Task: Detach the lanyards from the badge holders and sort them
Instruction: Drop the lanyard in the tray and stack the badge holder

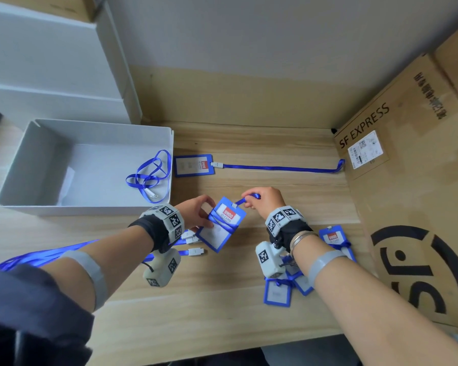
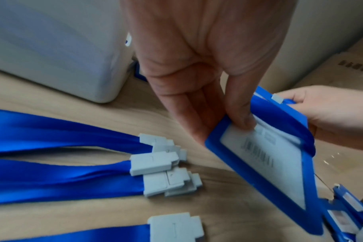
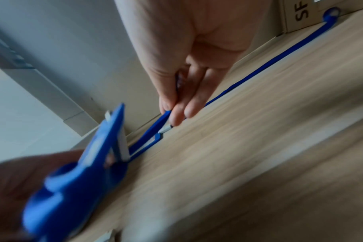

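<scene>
Head view: the left hand (image 1: 196, 212) grips the left edge of a blue badge holder (image 1: 220, 223) held above the worktop (image 1: 222, 299). The holder's long axis runs diagonally, its clip end pointing up and to the right, with lanyard ribbon wrapped across its middle. The right hand (image 1: 265, 200) pinches the blue lanyard (image 1: 242, 200) just beside the clip; most of that ribbon is hidden inside the fist. A pile of badge holders (image 1: 302, 273) is partly covered by the right wrist. A second holder (image 1: 193, 165) lies flat further back, its lanyard stretched rightward to a cardboard box (image 1: 407, 180). A loose lanyard (image 1: 151, 175) lies coiled in a grey tray (image 1: 19, 159).

Left wrist view: the thumb and fingers (image 2: 240, 114) clamp the holder's (image 2: 267, 165) upper edge; detached lanyards (image 2: 72, 163) lie with their grey clips pointing right, ribbons cut off at the frame's left edge.

Right wrist view: heavily blurred; fingertips (image 3: 176, 113) pinch the ribbon, and the holder (image 3: 77, 188) is only a blue smear.
</scene>
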